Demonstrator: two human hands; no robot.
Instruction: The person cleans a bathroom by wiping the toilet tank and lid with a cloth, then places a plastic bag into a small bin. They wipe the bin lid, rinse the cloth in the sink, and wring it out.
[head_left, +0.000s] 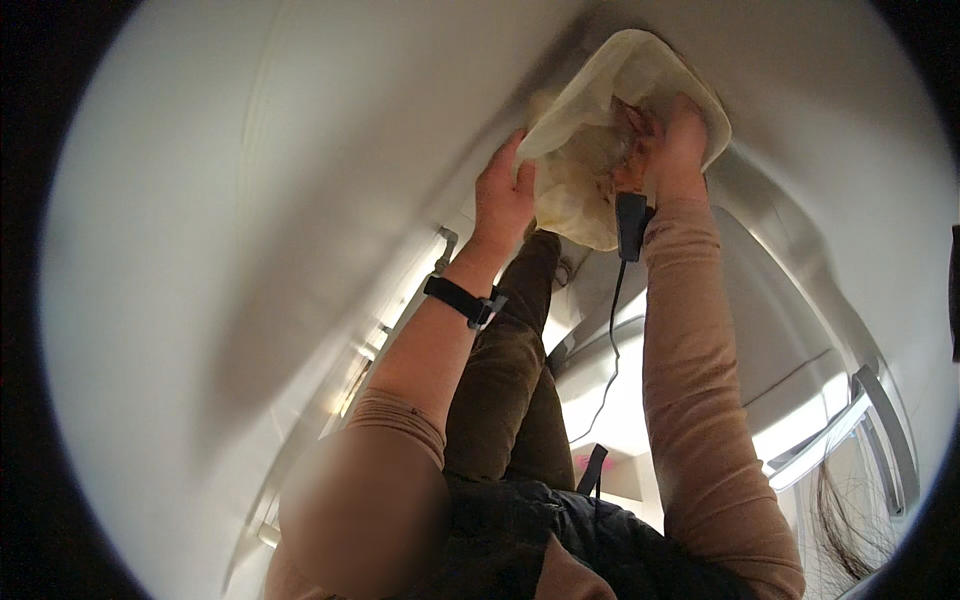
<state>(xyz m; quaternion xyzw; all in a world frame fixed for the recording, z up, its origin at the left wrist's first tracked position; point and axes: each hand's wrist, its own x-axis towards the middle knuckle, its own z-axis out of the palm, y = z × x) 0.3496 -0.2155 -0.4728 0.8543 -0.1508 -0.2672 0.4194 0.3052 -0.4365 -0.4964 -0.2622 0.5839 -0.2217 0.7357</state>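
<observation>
A pale, translucent plastic container (630, 52) with a rounded rim is tilted towards me at the top of the view. My left hand (506, 195) holds its left rim, thumb and fingers at the edge. My right hand (681, 142) reaches inside past the right rim; its fingertips are partly hidden. Beside that hand lie reddish-brown and orange scraps (632, 169), too blurred to name, and I cannot tell if the hand grips them. A black device (631, 225) with a thin cable (616, 315) sits against my right wrist.
A pale wall (165, 225) runs along the left, with a metal pipe fitting (448, 244) near its lower edge. My legs (499, 382) are below the container. At right is a curved grey handle (889, 442), with loose hair (836, 517) close by.
</observation>
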